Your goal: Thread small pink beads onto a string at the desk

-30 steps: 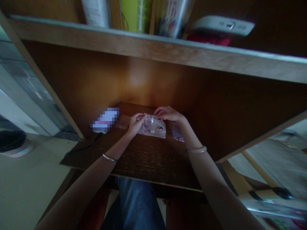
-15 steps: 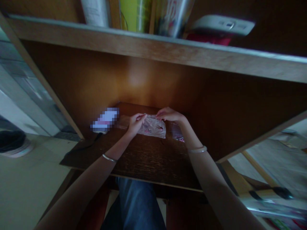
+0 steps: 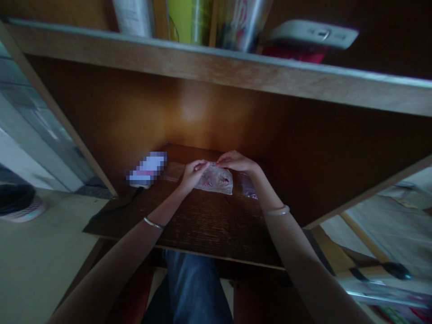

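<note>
A small clear plastic bag (image 3: pixel 216 182) with a few tiny pink and dark pieces in it lies on the dark wooden desk (image 3: pixel 202 225). My left hand (image 3: pixel 194 173) is closed on the bag's upper left edge, thumb and fingers pinched together. At the top edge, my right hand (image 3: pixel 236 161) pinches the bag too, its fingertips close to the left ones. Just right of the bag, partly behind my right wrist, is another clear bag (image 3: pixel 249 186) with small pinkish pieces. A further flat clear sheet or bag (image 3: pixel 174 172) lies left of my left hand.
A lit phone (image 3: pixel 148 168), its screen blurred out, stands at the desk's left with a dark cable. Wooden panels enclose the desk on both sides. Above runs a shelf (image 3: pixel 216 63) holding bottles, a white device (image 3: pixel 313 33) and a red item. A waste basket (image 3: pixel 20 204) stands on the left floor.
My right hand has shifted slightly left along the bag's top edge, and my left hand slightly right, so the fingertips are closer together. The bag stays in place.
</note>
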`<state>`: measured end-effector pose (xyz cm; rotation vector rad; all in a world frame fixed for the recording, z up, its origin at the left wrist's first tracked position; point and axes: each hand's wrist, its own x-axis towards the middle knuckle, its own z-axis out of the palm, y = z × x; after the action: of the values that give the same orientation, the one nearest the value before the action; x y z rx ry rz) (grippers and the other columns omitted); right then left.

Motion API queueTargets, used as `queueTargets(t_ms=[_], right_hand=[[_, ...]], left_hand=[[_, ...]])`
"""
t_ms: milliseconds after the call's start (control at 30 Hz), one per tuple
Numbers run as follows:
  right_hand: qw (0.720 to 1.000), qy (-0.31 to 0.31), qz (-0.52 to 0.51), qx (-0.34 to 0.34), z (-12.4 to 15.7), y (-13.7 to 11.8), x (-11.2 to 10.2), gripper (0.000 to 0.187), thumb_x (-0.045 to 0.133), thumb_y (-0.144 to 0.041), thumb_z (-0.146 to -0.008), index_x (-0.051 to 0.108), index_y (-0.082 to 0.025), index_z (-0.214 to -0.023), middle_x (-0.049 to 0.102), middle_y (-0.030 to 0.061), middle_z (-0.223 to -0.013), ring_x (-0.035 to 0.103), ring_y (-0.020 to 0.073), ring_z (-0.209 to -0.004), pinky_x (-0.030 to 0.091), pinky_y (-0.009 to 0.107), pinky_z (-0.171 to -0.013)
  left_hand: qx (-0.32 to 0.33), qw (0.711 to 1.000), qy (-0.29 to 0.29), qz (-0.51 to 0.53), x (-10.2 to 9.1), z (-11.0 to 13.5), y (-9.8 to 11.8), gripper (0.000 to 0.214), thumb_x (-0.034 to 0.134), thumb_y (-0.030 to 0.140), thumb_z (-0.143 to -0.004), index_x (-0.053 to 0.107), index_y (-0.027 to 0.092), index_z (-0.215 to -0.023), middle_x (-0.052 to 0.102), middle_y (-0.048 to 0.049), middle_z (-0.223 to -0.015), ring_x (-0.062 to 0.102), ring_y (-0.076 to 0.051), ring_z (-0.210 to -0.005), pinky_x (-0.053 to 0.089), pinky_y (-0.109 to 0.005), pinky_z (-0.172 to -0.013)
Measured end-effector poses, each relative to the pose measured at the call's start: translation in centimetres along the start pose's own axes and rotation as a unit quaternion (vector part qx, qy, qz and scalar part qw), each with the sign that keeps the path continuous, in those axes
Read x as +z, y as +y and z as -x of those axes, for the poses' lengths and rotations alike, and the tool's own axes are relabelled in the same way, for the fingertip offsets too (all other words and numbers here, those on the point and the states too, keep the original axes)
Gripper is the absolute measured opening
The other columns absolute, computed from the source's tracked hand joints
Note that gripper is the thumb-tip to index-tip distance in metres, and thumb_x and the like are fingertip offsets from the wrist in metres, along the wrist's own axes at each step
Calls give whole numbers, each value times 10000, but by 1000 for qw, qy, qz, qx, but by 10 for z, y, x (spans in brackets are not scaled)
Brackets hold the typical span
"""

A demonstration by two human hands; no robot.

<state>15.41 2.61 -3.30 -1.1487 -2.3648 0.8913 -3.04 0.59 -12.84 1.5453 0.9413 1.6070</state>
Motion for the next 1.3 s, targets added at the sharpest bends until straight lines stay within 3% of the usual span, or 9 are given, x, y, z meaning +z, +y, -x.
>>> queueTargets(t_ms=[267,500,833,1033,1133,1300], right_hand=[[1000,-11,-2,-21,-1,0,4,257,619,-351,-741,699,-122,-826,681,48,-774,567,126,-681,435,253,-648],[999,-25,22,-35,-5,-7,13,270,580,-374,-773,694,-129,-776,667,30,-704,565,118,-653,417,232,-621],[999,-35,-4,-38,-2,-10,15,237,601,-355,-758,700,-140,-760,681,26,-676,582,115,-626,427,232,-609],[997,-60,-41,6,3,-16,14,267,588,-390,-774,669,-139,-731,656,23,-604,582,117,-572,427,231,-560],[997,-70,-32,18,5,-18,11,358,559,-474,-798,654,-139,-717,647,27,-581,566,114,-543,402,232,-527],[999,-33,1,-3,14,-18,4,363,558,-472,-797,637,-149,-653,624,7,-555,524,94,-523,372,231,-534]], left_hand=[[-6,1000,14,14,0,0,3,261,705,411,-703,677,174,-807,719,-53,-841,665,-191,-798,527,-333,-749],[10,999,-53,-2,0,0,4,195,662,375,-763,661,181,-786,704,-26,-796,656,-177,-780,502,-296,-736],[1,999,-20,-32,-1,1,4,228,694,407,-722,691,182,-760,707,-28,-733,651,-186,-707,487,-290,-645],[-17,1000,-8,2,1,2,4,245,724,408,-676,719,174,-750,727,-36,-739,662,-187,-689,504,-298,-649],[-37,999,-8,10,3,5,5,271,689,422,-724,733,166,-801,738,-43,-779,669,-179,-708,509,-292,-681],[-31,998,-54,-17,7,8,17,312,609,447,-803,738,168,-858,744,-45,-825,673,-172,-726,502,-270,-667]])
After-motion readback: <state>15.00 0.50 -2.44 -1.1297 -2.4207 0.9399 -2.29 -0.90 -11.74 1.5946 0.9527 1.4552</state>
